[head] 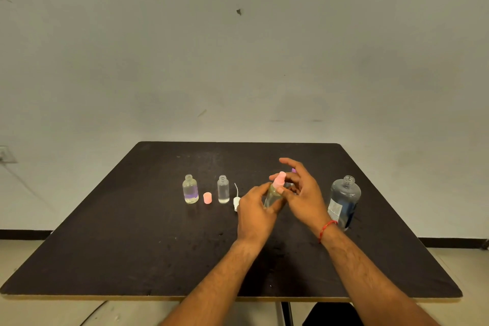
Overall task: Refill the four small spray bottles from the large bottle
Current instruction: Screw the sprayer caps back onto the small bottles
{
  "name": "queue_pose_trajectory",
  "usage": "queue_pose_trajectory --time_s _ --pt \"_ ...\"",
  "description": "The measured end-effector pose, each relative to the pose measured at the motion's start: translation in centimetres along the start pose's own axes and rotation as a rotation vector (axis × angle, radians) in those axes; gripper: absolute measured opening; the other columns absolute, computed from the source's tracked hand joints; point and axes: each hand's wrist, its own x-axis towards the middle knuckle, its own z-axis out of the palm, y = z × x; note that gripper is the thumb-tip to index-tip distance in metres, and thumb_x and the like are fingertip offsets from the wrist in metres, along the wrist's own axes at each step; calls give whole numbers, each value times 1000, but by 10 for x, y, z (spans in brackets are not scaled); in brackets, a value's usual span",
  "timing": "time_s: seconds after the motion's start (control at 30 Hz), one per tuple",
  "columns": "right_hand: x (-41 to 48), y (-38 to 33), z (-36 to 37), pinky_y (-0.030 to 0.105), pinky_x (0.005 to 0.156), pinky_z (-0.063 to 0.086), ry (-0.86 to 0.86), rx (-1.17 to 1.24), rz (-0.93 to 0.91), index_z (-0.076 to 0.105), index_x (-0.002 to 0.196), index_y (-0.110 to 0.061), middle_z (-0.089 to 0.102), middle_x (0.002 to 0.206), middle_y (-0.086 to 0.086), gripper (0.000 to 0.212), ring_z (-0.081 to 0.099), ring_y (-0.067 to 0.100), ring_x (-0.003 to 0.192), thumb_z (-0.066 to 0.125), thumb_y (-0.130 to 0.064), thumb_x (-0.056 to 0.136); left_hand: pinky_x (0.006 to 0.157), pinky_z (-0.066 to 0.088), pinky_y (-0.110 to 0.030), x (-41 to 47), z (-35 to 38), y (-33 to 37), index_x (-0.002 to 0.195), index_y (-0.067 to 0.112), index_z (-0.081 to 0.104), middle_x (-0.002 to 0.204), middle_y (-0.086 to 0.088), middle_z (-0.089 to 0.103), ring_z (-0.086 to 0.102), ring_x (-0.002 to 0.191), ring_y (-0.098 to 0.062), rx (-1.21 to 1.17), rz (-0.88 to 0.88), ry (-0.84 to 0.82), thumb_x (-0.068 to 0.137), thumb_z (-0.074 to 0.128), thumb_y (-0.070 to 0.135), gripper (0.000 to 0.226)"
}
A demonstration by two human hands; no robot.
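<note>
My left hand [255, 216] grips a small clear spray bottle [272, 197], tilted a little, above the dark table [132, 246]. My right hand [301, 192] pinches the pink spray top [279, 181] on that bottle's neck, its other fingers spread. Two uncapped small bottles stand to the left: one with a purple band [190, 189] and a slimmer clear one [223, 189]. The large uncapped bottle [344, 201] with dark liquid stands right of my right hand. A purple bit [293, 170] peeks out behind my right fingers.
A loose pink cap [207, 198] stands between the two open bottles. A white spray head with its dip tube [236, 200] lies just left of my left hand. A grey wall rises behind the table.
</note>
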Motion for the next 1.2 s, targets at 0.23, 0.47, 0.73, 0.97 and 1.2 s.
queue_pose_trajectory --time_s 0.23,0.47,0.73,0.97,1.2 --pt "-2 -4 8 18 70 49 134 -62 15 61 106 -24 56 78 -9 41 59 6 74 79 -5 75 71 56 -27 -2 4 -5 107 29 74 94 10 72 65 86 -4 19 9 -19 86 79 30 22" --pt "3 2 -3 29 87 55 -43 25 -3 55 127 -32 70 108 -8 53 64 8 106 71 -5 85 68 49 -19 -2 0 -5 110 33 74 92 13 72 66 82 -5 6 -1 -7 84 81 38 27" --pt "-1 1 7 29 73 56 84 -6 -2 55 104 -32 58 82 0 46 62 14 78 72 3 79 69 44 -9 -2 2 -1 112 28 75 93 12 72 64 85 0 29 23 -23 85 81 27 28" --pt "2 3 -2 24 84 55 -78 34 -2 54 126 -33 70 101 -6 55 66 8 98 69 0 85 71 48 -13 -2 -1 -6 114 30 75 96 15 72 66 89 -1 -27 1 -39 83 83 34 32" --pt "3 0 -4 34 78 59 -84 57 2 61 109 -29 69 90 4 47 68 19 93 65 10 83 63 51 -27 2 -5 -10 111 28 75 94 11 73 59 63 -7 6 19 -110 82 83 36 31"
